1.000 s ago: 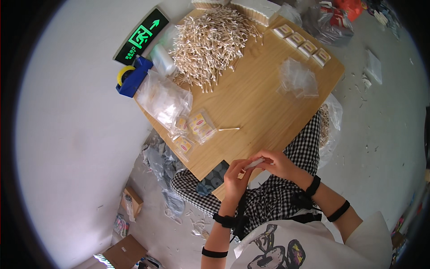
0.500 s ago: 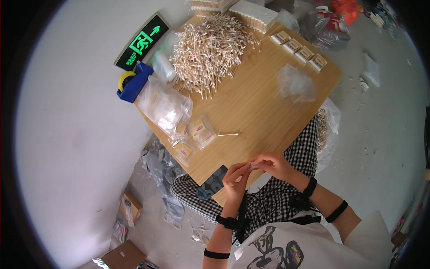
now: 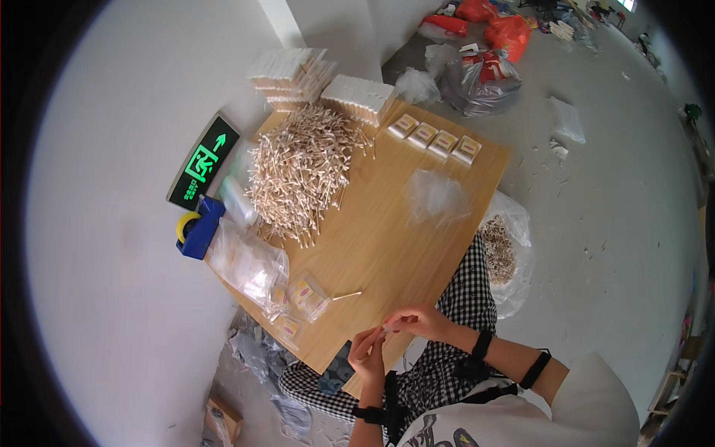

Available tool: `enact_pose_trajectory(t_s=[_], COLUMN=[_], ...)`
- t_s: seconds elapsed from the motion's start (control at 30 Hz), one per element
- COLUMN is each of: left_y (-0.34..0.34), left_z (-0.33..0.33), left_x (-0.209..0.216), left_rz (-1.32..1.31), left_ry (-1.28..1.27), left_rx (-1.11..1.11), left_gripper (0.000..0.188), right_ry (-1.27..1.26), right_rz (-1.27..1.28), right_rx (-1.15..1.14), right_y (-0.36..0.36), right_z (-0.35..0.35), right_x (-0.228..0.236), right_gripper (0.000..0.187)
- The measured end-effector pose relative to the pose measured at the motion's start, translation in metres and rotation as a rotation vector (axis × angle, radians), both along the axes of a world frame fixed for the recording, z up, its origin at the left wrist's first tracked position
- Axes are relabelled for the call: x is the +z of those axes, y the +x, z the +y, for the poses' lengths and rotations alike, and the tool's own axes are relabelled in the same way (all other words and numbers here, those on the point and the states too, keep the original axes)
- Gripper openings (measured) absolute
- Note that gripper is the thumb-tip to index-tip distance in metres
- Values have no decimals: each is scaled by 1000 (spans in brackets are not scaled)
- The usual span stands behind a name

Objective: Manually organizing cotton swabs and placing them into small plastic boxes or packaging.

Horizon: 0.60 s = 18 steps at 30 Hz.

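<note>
Over the near edge of the wooden table (image 3: 380, 253), my left hand (image 3: 366, 354) and my right hand (image 3: 421, 322) meet with their fingertips pinched together. Something small and pale, perhaps clear plastic, shows between them, too little to name. A single cotton swab (image 3: 348, 296) lies on the tabletop a short way beyond my left hand. Beside it is a clear bag with yellow-and-white labels (image 3: 308, 296). A large heap of loose cotton swabs (image 3: 298, 171) covers the far left of the table.
Four-sided bundles of swabs (image 3: 357, 98) stand at the back. Several small labelled packs (image 3: 435, 140) line the far right edge, with crumpled clear film (image 3: 438, 198) nearer. On the left are plastic bags (image 3: 249, 261) and a blue tape dispenser (image 3: 199, 229). A swab-filled bag (image 3: 497, 253) stands right.
The view has tipped up and shifted right, so more of the far floor and the stacked swab bundles show. Both hands stay pinched together at the table's near edge.
</note>
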<state>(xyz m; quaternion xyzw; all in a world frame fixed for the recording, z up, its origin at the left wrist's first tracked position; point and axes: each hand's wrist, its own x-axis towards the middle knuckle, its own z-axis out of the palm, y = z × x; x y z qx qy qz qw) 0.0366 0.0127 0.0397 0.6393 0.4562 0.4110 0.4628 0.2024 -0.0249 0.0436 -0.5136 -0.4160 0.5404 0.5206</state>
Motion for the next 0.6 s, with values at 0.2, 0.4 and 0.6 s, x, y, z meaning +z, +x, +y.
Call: enact_pose_trajectory(t_s=[0.2, 0.4, 0.6], left_y=[16, -1, -57], left_z=[10, 12, -11], left_x=[27, 26, 17], left_rz=[-215, 25, 223], left_ry=[-293, -295, -359], left_rx=[-132, -113, -90], left_gripper=[22, 23, 17], right_ry=[-69, 89, 217], right_rz=[-405, -828, -1042], right_rx=[135, -381, -741], right_y=[38, 161, 310], right_z=[-6, 24, 75], right_x=[18, 31, -4], right_gripper=[23, 22, 21])
